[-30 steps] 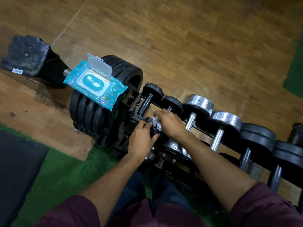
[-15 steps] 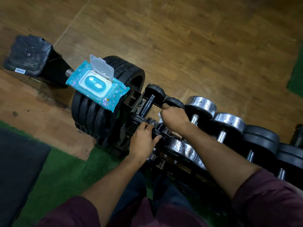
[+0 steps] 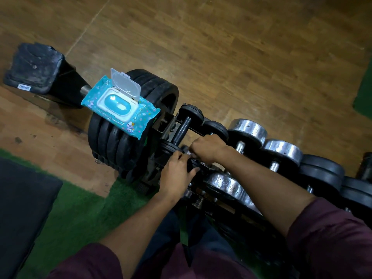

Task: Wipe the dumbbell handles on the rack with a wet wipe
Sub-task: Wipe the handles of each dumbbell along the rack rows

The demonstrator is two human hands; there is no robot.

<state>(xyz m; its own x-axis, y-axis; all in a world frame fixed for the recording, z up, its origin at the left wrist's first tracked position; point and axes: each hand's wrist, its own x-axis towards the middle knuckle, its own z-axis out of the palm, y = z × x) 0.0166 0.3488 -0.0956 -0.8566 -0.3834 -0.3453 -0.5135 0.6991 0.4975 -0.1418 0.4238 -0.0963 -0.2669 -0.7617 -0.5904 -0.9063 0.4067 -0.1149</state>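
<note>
Our right hand [image 3: 208, 149] is curled over the second dumbbell's handle, nearer to it than the left; we can't see the wipe under it. Left hand [image 3: 178, 174] grips that dumbbell's near black end. Handle axis runs away from us, parallel to the bare first handle [image 3: 182, 130], dark and matte.

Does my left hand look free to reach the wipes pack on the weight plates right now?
Probably yes. The left hand grips a small dumbbell's end on the rack, so it must let go first. The wipes pack lies on the plates just beyond, lid open, with nothing between.
</note>
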